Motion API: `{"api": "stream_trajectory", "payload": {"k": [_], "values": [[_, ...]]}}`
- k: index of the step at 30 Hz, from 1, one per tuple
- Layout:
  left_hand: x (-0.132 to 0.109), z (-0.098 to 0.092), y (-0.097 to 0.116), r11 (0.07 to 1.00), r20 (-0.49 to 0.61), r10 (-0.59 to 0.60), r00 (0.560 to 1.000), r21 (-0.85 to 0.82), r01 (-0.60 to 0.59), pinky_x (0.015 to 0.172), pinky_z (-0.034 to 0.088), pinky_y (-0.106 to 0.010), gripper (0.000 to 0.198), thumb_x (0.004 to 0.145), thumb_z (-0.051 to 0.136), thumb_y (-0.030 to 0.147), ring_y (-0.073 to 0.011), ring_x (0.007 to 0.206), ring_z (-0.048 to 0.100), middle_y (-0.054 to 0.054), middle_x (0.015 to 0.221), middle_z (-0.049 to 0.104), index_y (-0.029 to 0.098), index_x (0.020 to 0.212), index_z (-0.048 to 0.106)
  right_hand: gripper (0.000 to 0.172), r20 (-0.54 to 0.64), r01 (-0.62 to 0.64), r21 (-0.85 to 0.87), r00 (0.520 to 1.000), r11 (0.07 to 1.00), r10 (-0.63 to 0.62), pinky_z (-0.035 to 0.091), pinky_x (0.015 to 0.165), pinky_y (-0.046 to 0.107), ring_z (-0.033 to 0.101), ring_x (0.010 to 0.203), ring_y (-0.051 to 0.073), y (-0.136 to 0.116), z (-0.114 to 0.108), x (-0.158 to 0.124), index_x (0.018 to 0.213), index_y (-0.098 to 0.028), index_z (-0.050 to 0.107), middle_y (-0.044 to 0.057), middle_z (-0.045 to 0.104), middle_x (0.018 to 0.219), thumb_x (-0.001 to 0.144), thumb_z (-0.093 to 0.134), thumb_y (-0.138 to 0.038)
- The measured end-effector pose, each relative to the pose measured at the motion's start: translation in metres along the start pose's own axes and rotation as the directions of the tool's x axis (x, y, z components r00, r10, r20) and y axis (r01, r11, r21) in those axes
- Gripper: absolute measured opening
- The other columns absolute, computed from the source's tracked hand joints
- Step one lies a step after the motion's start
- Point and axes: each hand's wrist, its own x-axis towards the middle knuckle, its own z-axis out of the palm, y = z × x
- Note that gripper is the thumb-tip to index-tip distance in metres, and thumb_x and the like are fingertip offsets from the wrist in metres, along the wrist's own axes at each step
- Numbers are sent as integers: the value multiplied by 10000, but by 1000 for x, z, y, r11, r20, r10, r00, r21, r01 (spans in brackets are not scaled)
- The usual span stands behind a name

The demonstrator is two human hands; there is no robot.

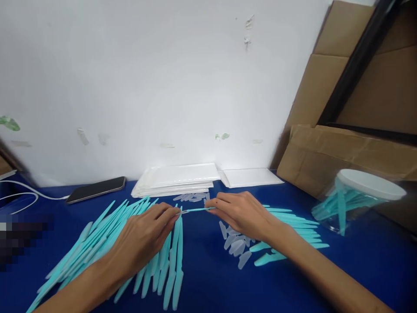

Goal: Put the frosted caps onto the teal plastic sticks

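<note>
Between my two hands a slim turquoise eyebrow razor point(197, 210) is held level above the blue table. My left hand point(146, 228) pinches its pale blade end; whether a cap sits between those fingers is hidden. The other end is gripped by the fingertips of my right hand point(243, 213). Under and around my left hand lies a large spread of turquoise razors point(100, 237), several with translucent covers over one end. Loose translucent caps point(237, 245) lie just below my right hand. A second group of razors point(301, 226) is partly covered by my right forearm.
White flat packets point(179, 178) are stacked against the wall, with more caps point(192, 197) before them. A phone point(96, 190) on a white cable lies at the back left. On the right stand a clear jar point(353, 202) of razors with a white lid and cardboard point(345, 152).
</note>
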Motion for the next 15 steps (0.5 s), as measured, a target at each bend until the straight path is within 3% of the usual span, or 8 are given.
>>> {"api": "stream_trajectory", "payload": {"k": [10,15], "values": [[-4,4,1,1000,0,4,1000,-3,-4,506,459,-210,215,1025,452,202,-156,803,677,-36,1024,682,222,1214,554,264,-54,30,-39,998,999,-32,281,536,279,596,729,130,-3,4,-3,1184,-235,631,8,675,887,1064,408,-310],[-5,9,-3,999,-26,31,999,-11,-31,459,413,-199,231,1017,451,169,-131,679,641,-34,1002,678,215,1216,558,248,-76,22,-72,997,997,-28,316,550,264,598,724,122,-1,0,-3,1176,-241,636,4,678,890,1061,423,-293]]}}
